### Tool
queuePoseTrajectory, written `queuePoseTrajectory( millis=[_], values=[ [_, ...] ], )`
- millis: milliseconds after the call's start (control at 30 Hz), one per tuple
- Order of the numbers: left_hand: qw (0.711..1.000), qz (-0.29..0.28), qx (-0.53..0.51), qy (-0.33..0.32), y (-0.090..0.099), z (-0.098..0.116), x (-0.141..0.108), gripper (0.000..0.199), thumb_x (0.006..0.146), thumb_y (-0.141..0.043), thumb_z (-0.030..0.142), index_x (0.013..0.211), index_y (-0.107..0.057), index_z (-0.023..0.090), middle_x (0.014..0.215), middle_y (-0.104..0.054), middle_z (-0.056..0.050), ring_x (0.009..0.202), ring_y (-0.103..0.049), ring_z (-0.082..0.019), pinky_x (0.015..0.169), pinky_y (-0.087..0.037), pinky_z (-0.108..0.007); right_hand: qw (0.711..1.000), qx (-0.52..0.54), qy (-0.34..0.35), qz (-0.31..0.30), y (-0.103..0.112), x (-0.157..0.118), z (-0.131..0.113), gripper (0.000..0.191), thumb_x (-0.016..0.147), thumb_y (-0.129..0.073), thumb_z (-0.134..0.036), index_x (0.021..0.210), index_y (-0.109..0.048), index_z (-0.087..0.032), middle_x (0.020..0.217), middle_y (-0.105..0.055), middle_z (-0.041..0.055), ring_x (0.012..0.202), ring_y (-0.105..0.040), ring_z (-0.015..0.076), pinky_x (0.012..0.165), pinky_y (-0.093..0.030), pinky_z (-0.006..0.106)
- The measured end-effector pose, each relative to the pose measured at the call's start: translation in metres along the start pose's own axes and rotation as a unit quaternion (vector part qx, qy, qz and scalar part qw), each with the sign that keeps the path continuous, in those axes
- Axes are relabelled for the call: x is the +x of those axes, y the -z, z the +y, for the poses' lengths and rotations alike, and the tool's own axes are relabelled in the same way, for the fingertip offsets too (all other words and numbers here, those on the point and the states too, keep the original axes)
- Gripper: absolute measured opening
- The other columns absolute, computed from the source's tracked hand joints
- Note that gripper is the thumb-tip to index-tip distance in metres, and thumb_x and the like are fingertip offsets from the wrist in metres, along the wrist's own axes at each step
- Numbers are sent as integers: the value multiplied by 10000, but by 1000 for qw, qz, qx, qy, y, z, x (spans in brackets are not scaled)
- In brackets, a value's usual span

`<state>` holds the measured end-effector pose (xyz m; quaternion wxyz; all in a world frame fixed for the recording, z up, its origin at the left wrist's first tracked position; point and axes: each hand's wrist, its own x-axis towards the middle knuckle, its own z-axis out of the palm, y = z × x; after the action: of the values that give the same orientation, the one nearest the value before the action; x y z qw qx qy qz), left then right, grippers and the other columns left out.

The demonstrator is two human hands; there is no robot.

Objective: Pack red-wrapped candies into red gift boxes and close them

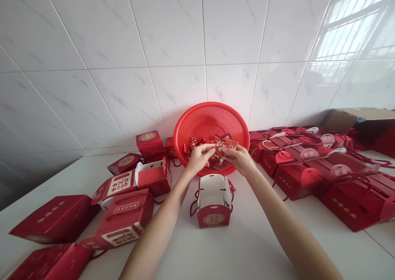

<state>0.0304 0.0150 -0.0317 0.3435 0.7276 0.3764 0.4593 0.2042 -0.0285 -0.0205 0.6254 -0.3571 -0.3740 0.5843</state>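
Observation:
Over the near rim of a red plastic colander basket (212, 111), both my hands pinch small red printed packets. My left hand (199, 157) closes its fingertips on the left edge of a packet (220, 146). My right hand (242, 160) grips the right side, where a second packet may overlap it. Inside the basket lie more small red wrapped packets (195, 141), partly hidden by my hands. Just below my hands stands an open red gift box (214, 220) with a white inside and dark red cord handles; its visible interior shows no contents.
Several closed red gift boxes (298, 181) stand in rows at the right. A cardboard box (354, 117) sits behind them. At the left are more red boxes (55, 216), with one open box (154, 177) among them. A tiled wall (179, 29) backs the white tabletop (247, 247).

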Motion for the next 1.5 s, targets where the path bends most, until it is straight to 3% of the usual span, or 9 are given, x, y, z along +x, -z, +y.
queuePoseTrajectory(
  millis=[133,233,367,567,667,767,900,1133,1500],
  values=[
    [996,-38,81,1,4,-1,-3,256,900,-573,254,1042,-757,149,1010,-793,-100,909,-748,-233,844,-588,-357,999,-1,11,35,7,3,-3,264,539,-867,-179,720,-674,-186,795,-736,24,772,-700,169,636,-587,243],
    [983,-80,162,-8,1,-3,-6,198,812,-633,157,941,-781,188,937,-800,-63,921,-744,-246,898,-564,-366,998,-2,20,56,12,5,-6,269,541,-864,-174,702,-650,-196,775,-730,23,777,-701,184,608,-587,247],
    [960,-111,256,-30,-11,-7,-10,384,714,-731,135,1086,-755,225,1168,-756,-59,1139,-673,-277,1039,-487,-390,998,-5,25,65,15,6,-7,274,539,-858,-173,697,-636,-197,772,-726,24,766,-701,191,582,-586,251],
    [933,-82,351,-19,-16,-15,-11,623,776,-690,139,1386,-569,186,1372,-621,-141,1205,-627,-307,1047,-474,-417,997,-5,18,73,15,6,-8,255,553,-842,-155,718,-651,-192,791,-731,24,762,-697,180,587,-587,251],
    [925,-54,377,-9,-13,-21,-10,577,801,-599,65,1367,-575,174,1325,-630,-140,1175,-633,-290,1043,-469,-405,997,-6,10,79,14,6,-8,241,554,-839,-148,716,-665,-186,794,-736,27,747,-693,175,570,-583,248],
    [919,-42,392,-7,-13,-25,-10,527,752,-657,81,1272,-640,165,1245,-671,-141,1190,-596,-332,1057,-444,-448,997,-8,3,79,14,5,-8,231,556,-839,-147,714,-674,-181,787,-736,30,725,-693,168,570,-583,246],
    [921,-32,389,-15,-14,-27,-10,443,744,-692,118,1184,-685,174,1184,-707,-128,1178,-577,-336,1033,-450,-447,997,-11,-2,80,13,4,-8,221,556,-834,-138,706,-678,-181,787,-740,34,730,-697,172,568,-572,244],
    [945,24,327,-12,-11,-32,-8,334,930,-506,127,1183,-719,168,1011,-755,-119,1007,-683,-273,938,-520,-379,997,-13,-7,78,12,2,-10,240,529,-848,-152,699,-681,-183,778,-748,33,718,-696,176,557,-571,238],
    [980,142,140,-10,0,-20,-3,251,932,-510,148,1067,-720,177,1107,-771,-103,1045,-715,-249,976,-522,-372,998,-24,-11,53,11,-1,-13,236,522,-860,-178,700,-704,-174,796,-745,34,752,-697,171,583,-565,240]
  ],
)
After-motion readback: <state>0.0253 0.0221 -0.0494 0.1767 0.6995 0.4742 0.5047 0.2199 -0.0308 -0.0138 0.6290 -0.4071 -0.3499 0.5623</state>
